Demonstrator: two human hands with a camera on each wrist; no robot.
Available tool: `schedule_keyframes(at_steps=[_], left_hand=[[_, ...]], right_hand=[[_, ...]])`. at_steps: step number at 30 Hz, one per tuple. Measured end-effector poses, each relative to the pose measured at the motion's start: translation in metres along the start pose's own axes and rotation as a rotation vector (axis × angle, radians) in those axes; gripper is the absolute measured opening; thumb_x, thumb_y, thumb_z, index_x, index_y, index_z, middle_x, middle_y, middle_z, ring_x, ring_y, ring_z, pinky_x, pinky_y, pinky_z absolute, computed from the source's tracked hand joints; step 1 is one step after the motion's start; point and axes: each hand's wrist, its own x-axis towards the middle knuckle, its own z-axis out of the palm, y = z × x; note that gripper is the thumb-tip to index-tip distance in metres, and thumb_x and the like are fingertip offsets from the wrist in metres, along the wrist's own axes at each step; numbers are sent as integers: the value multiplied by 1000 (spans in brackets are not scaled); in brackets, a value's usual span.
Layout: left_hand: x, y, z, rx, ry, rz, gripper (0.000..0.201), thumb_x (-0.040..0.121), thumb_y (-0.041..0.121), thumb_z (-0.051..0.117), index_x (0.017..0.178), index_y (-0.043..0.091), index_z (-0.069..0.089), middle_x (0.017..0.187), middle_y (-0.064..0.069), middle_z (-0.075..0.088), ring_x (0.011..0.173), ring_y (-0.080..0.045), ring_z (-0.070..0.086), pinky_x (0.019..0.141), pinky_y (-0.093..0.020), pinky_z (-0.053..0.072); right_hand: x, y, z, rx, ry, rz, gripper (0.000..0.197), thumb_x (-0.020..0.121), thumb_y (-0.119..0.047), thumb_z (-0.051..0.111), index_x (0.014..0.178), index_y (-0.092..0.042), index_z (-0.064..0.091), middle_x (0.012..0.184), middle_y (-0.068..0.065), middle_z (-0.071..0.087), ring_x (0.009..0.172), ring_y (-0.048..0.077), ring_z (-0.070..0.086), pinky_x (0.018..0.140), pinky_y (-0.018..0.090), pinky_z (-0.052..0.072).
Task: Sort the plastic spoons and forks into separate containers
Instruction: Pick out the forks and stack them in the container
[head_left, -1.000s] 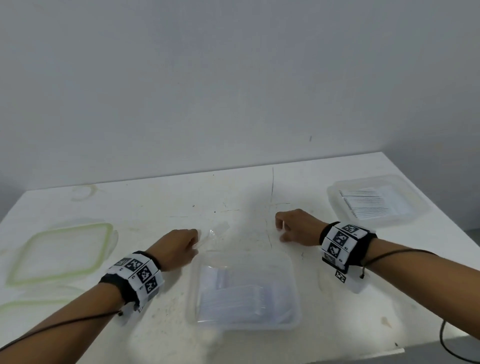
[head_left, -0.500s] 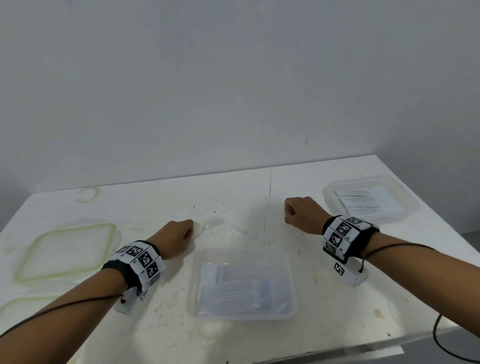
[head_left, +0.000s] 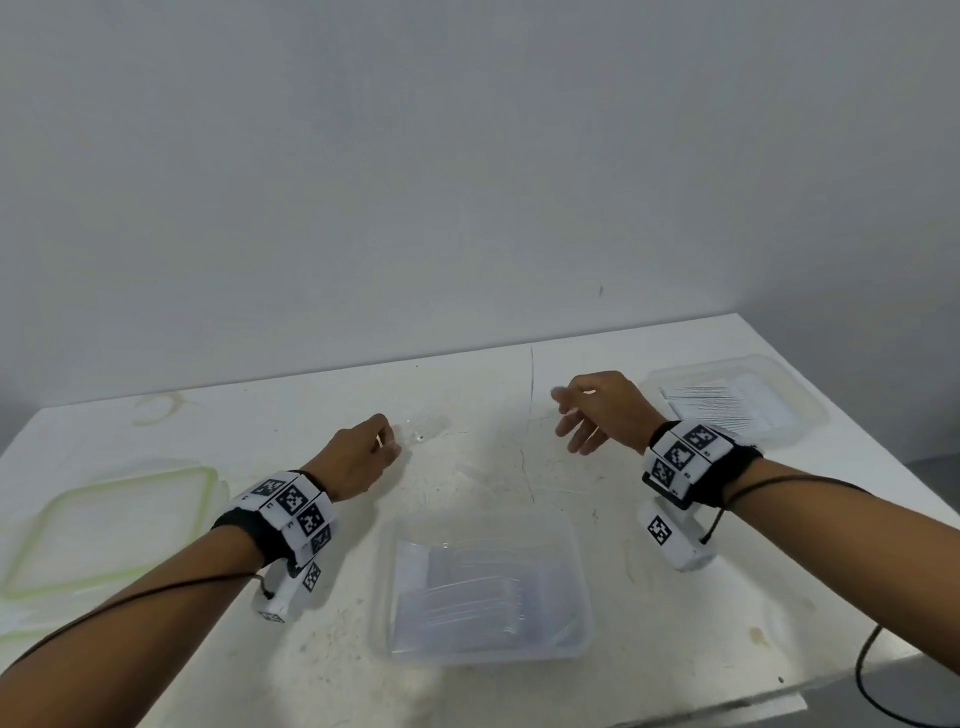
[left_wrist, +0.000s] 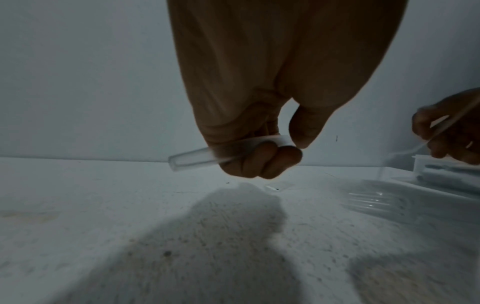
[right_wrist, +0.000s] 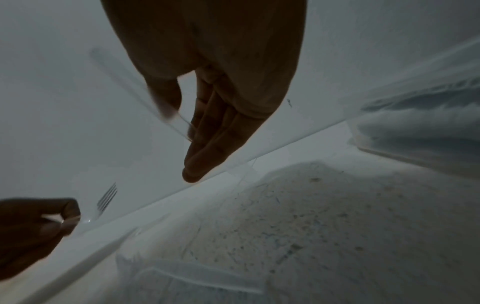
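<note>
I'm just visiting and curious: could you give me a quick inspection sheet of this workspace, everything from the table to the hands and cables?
Surface: white table, scratched and stained.
Job's things: clear plastic fork in the left hand; thin clear plastic utensil in the right hand, type unclear; clear rectangular container near the front holding clear cutlery; second clear container at far right, also holding cutlery.
Clutter: green-rimmed clear lid at left.
Hands: left hand grips the fork's handle; right hand pinches its utensil, other fingers loose.
Cables: black cable hangs off the front right edge; thin leads run along both forearms.
Surroundings: plain grey wall.
</note>
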Motion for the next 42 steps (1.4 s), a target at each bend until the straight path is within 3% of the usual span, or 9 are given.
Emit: schedule_keyframes(at_steps=[4, 7, 11, 15, 24, 29, 33, 36, 42], left_hand=[[2, -8, -8, 52, 46, -12, 18, 101, 21, 39, 89, 8, 42, 61, -2, 55, 45, -12, 52, 48, -19, 39], [2, -21, -15, 66, 66, -52, 16, 99, 18, 38, 88, 9, 43, 69, -4, 56, 51, -14, 51, 55, -25, 43], [-7, -31, -16, 112, 20, -57, 17, 96, 21, 48, 83, 11, 46, 71, 0, 56, 57, -12, 46, 53, -20, 39], [-18, -41, -9, 400, -109, 5, 34, 94, 33, 51, 67, 20, 36, 67, 7, 46, 59, -8, 38, 55, -22, 30], [-39, -46, 4, 242, -118, 2, 29, 95, 26, 46, 68, 18, 36, 68, 1, 51, 59, -12, 42, 59, -25, 36], [-35, -41, -3, 9, -85, -46, 17, 96, 9, 38, 80, 9, 45, 72, -2, 53, 58, -14, 49, 58, -27, 44], [-27, -11, -16, -127, 193, -31, 18, 96, 10, 48, 80, 8, 56, 74, -7, 66, 60, -15, 68, 59, -17, 51], [-20, 28, -28, -343, 254, 36, 21, 92, 14, 57, 71, 10, 59, 74, -14, 69, 67, -22, 71, 74, -36, 59], [-33, 102, -6, -320, 283, 188, 8, 85, 8, 59, 78, 6, 62, 67, -2, 67, 55, -17, 68, 57, -28, 56]], right_hand=[[8, 5, 0, -24, -51, 12, 17, 85, 9, 49, 91, -6, 50, 81, 26, 69, 61, 35, 67, 57, 37, 58], [13, 10, 4, -350, -164, -91, 29, 87, 6, 38, 101, -17, 51, 79, 8, 68, 68, 18, 64, 64, 30, 50], [9, 13, 24, -723, -258, -198, 6, 90, -20, 61, 94, -18, 58, 84, -5, 59, 83, 14, 57, 66, 21, 38], [10, 17, 45, -814, -341, -245, 36, 80, -43, 72, 101, -18, 57, 73, -13, 48, 72, 10, 49, 64, 24, 38], [8, 26, 66, -1038, -378, -223, 12, 95, -23, 39, 87, -16, 37, 81, 6, 53, 72, 26, 50, 61, 33, 35], [10, 5, 58, -711, -342, -51, 10, 98, -13, 34, 89, -13, 39, 78, 16, 54, 65, 22, 43, 58, 30, 34], [5, -24, 48, -331, -152, -18, 19, 94, -6, 33, 97, -18, 47, 72, -4, 49, 59, 18, 43, 51, 25, 36], [-1, -49, 52, -51, -98, -31, 13, 92, -4, 36, 94, -15, 43, 75, -2, 46, 56, 11, 37, 48, 21, 31], [-13, -69, 91, 374, -159, 40, 23, 103, -24, 38, 85, -12, 45, 75, 8, 48, 53, 15, 39, 48, 26, 34]])
